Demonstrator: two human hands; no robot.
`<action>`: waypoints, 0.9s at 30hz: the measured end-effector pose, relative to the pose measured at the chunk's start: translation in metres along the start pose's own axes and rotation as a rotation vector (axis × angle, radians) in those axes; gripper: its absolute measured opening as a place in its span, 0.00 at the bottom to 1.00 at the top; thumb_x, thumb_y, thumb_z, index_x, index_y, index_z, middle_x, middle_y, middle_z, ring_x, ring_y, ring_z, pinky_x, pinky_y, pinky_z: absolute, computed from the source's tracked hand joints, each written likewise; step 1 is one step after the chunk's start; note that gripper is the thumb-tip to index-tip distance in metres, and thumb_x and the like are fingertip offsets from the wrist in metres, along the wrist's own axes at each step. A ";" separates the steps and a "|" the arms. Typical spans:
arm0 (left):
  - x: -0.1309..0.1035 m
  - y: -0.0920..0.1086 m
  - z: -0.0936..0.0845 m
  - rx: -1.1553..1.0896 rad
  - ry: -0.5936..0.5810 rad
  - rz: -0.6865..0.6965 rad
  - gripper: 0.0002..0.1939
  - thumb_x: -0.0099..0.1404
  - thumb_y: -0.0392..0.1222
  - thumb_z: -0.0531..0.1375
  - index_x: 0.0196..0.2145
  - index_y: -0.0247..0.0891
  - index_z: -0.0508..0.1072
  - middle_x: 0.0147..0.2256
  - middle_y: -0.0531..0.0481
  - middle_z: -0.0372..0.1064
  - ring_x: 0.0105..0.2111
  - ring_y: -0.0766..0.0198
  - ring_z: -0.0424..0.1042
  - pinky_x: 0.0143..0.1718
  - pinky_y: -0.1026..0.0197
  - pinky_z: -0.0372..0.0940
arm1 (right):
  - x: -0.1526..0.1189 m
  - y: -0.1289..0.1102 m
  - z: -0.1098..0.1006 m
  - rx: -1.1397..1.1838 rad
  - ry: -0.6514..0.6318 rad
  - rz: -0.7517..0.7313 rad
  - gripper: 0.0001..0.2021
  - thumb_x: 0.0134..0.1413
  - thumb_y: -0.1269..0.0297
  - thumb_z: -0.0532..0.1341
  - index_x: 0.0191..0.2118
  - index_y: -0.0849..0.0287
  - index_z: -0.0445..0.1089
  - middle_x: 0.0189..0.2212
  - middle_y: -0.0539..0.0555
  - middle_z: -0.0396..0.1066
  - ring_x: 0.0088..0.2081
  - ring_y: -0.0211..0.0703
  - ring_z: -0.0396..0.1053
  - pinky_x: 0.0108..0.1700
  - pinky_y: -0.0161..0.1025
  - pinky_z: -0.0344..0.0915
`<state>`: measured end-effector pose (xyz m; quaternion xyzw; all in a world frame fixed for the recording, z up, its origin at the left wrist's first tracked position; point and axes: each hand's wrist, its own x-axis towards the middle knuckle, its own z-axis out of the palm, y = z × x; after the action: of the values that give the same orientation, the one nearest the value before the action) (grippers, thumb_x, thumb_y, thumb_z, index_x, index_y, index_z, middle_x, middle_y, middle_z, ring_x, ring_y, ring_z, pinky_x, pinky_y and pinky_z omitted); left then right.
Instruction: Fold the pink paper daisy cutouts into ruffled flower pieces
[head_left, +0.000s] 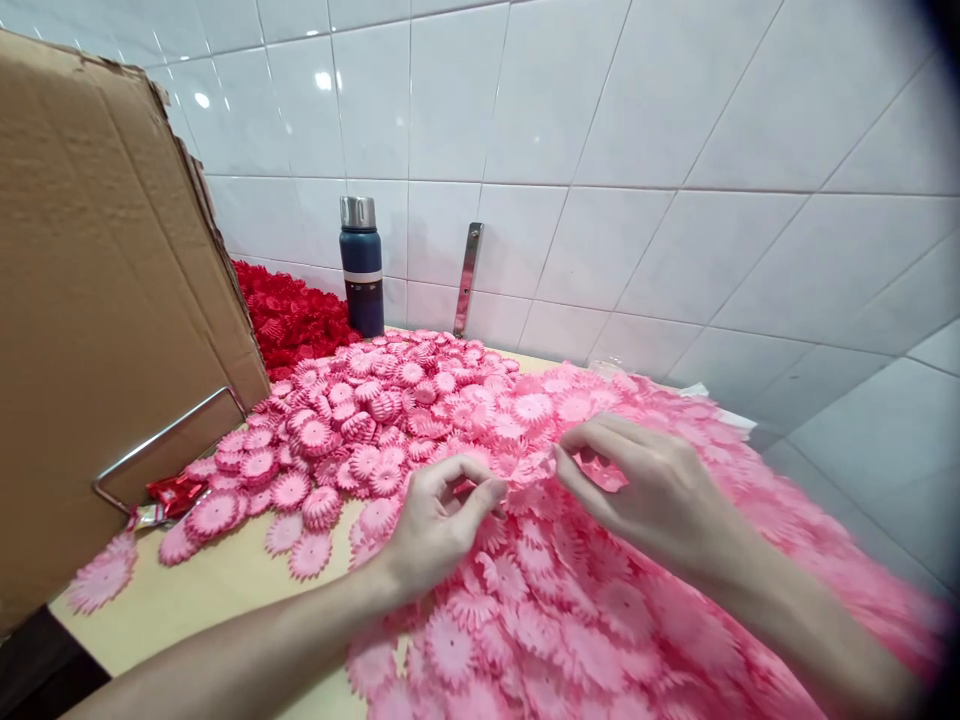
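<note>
My left hand (446,515) is over the middle of the pink heap, its thumb and fingers curled into a pinch. What it holds, if anything, is hidden. My right hand (645,480) is a short way to the right, thumb and forefinger pinched at the edge of a pale pink fabric petal piece (537,466). Below and around both hands spreads a deep heap of loose pink petal pieces (540,600) with frilled edges. Left of my left hand lie small stacked pink flower discs (315,435) with darker rims.
A cardboard box (112,280) stands at the left, with a bent metal wire (169,440) and a red wrapper (176,493) by it. Behind are red petals (292,310), a blue bottle (362,275) and a metal strip (468,280) against the tiled wall (637,120). The tabletop (225,590) is yellowish.
</note>
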<state>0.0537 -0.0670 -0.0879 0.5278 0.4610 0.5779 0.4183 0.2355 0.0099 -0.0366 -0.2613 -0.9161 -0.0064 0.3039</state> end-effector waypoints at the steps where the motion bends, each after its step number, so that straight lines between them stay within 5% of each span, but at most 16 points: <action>1: 0.000 0.000 0.000 -0.002 0.004 0.013 0.10 0.65 0.41 0.59 0.28 0.34 0.70 0.27 0.50 0.67 0.28 0.66 0.67 0.31 0.63 0.64 | -0.001 0.004 0.001 -0.052 0.026 -0.017 0.09 0.59 0.72 0.53 0.28 0.59 0.64 0.25 0.55 0.69 0.27 0.42 0.65 0.30 0.40 0.61; 4: -0.002 0.003 0.000 -0.012 0.009 0.026 0.10 0.65 0.41 0.59 0.27 0.34 0.69 0.27 0.50 0.67 0.28 0.66 0.67 0.30 0.64 0.64 | -0.003 0.019 -0.005 -0.203 0.110 0.020 0.11 0.60 0.73 0.51 0.26 0.58 0.62 0.24 0.55 0.67 0.26 0.43 0.64 0.31 0.41 0.60; 9: -0.005 0.010 0.003 -0.117 -0.015 -0.012 0.10 0.62 0.41 0.62 0.25 0.34 0.70 0.25 0.50 0.67 0.26 0.67 0.67 0.30 0.64 0.64 | -0.001 0.023 -0.030 -0.122 0.180 0.289 0.14 0.54 0.53 0.63 0.26 0.55 0.64 0.21 0.52 0.66 0.22 0.43 0.62 0.28 0.42 0.58; 16: -0.005 0.005 0.002 -0.121 -0.007 -0.013 0.13 0.61 0.46 0.64 0.27 0.33 0.73 0.26 0.50 0.69 0.26 0.67 0.68 0.29 0.64 0.64 | 0.005 -0.026 -0.021 0.451 -0.325 0.168 0.06 0.58 0.60 0.62 0.34 0.53 0.75 0.29 0.48 0.76 0.28 0.38 0.70 0.31 0.36 0.66; 27: -0.004 0.002 0.001 -0.193 -0.049 -0.020 0.15 0.57 0.49 0.67 0.28 0.33 0.74 0.27 0.49 0.70 0.25 0.68 0.68 0.27 0.64 0.66 | 0.009 -0.025 -0.018 0.676 -0.394 0.247 0.08 0.60 0.63 0.60 0.35 0.54 0.78 0.31 0.49 0.78 0.31 0.39 0.74 0.34 0.36 0.69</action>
<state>0.0549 -0.0709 -0.0864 0.4941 0.3982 0.6024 0.4843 0.2267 -0.0105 -0.0129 -0.2512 -0.8691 0.3817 0.1896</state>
